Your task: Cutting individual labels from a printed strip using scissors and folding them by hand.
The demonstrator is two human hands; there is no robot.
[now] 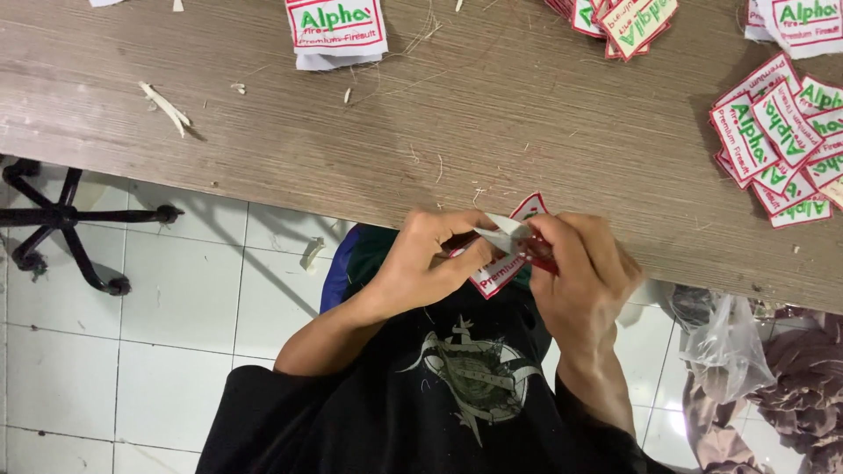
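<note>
You have one patch (502,268) in your hands and four groups of the same patches on the table (369,140): a small stack (336,31) at twelve o'clock, a fanned pile (619,19) at one o'clock, a corner stack (803,22) farther right, and a loose heap (781,140) at three o'clock; how many patches lie in each cannot be counted. The patch you hold is white with a red stitched border and coloured lettering, with a white backing layer folded up from it. It sits just off the table's near edge, above your lap. Your left hand (430,259) is curled, fingers pinching the patch. Your right hand (584,272) is closed on a small red tool (540,253) that touches the patch.
</note>
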